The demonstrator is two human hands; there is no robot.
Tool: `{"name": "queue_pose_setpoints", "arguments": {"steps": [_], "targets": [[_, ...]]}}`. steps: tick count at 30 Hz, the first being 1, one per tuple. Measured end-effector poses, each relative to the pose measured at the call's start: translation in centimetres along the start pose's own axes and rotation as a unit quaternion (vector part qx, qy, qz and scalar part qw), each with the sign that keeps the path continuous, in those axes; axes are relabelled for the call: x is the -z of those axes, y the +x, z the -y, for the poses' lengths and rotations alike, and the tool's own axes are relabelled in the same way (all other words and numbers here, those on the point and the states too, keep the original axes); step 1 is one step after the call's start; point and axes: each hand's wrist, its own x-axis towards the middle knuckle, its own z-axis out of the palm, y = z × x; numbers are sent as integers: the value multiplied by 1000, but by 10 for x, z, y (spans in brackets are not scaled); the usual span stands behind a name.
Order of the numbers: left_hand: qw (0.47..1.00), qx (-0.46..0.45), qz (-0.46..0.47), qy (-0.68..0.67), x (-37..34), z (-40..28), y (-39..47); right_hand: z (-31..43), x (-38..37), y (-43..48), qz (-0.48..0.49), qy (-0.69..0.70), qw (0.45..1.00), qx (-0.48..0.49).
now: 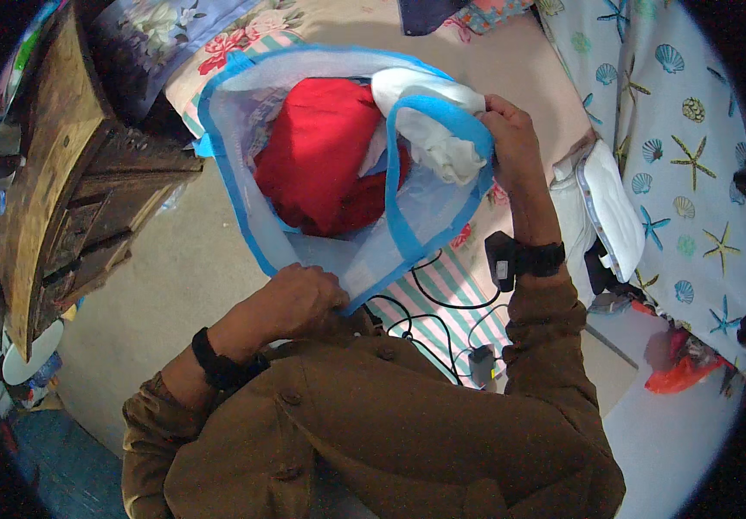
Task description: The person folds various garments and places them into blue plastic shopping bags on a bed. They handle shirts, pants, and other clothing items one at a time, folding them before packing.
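Observation:
A large translucent bag with blue trim (pixel 253 228) hangs wide-mouthed in front of me. Its near rim is gripped by my left hand (pixel 305 295), whose fingertips are partly hidden. At the bag's right side, my right hand (pixel 512 133) pinches the edge of a white cloth (pixel 412 87), close to the blue strap handle (pixel 396 194). Part of this cloth hangs into the bag, and whether the hand also grips the rim is unclear. Inside the bag lies a bundled red cloth (pixel 327 156), with patterned fabric partly visible behind it.
A bed with a floral and striped sheet (pixel 535 58) lies beyond and below the bag. Black cables (pixel 438 318) trail over the striped part. At left stands a wooden piece of furniture (pixel 55 162); a seashell-print curtain (pixel 684 149) hangs at right, beside a white padded item (pixel 610 207).

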Motion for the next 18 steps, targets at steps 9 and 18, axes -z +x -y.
{"name": "queue_pose_setpoints", "arguments": {"steps": [9, 18], "targets": [[1000, -25, -12, 0, -7, 3, 2, -20, -99, -20, 225, -168, 940, 194], [1000, 9, 26, -7, 4, 2, -1, -76, -68, 5, 359, -451, 814, 72]]}}
